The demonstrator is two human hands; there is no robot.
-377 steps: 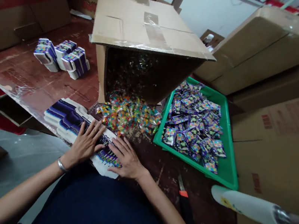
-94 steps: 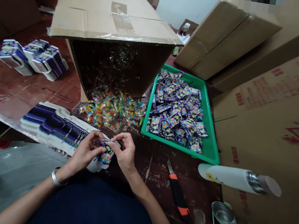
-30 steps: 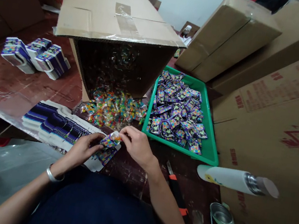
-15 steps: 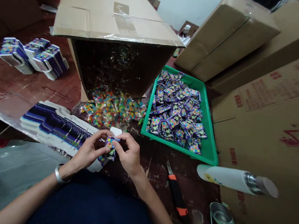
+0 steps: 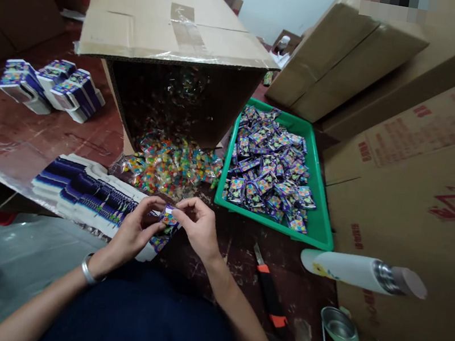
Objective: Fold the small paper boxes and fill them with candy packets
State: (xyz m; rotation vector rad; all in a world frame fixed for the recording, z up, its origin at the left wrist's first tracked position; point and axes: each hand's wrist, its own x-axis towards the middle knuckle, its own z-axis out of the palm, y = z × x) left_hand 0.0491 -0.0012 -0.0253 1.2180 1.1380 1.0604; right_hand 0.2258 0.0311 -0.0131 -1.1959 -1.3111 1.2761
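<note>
Both hands (image 5: 199, 232) in a pinch on the small box (image 5: 170, 219), white flap (image 5: 168, 211) now seemingly down

Small box (image 5: 169, 219), purple with apparently multicoloured dots

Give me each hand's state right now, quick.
Left hand: closed, holding the small purple box between thumb and fingers.
Right hand: fingers curled at the box's top end; whether they grip it cannot be told.
</note>
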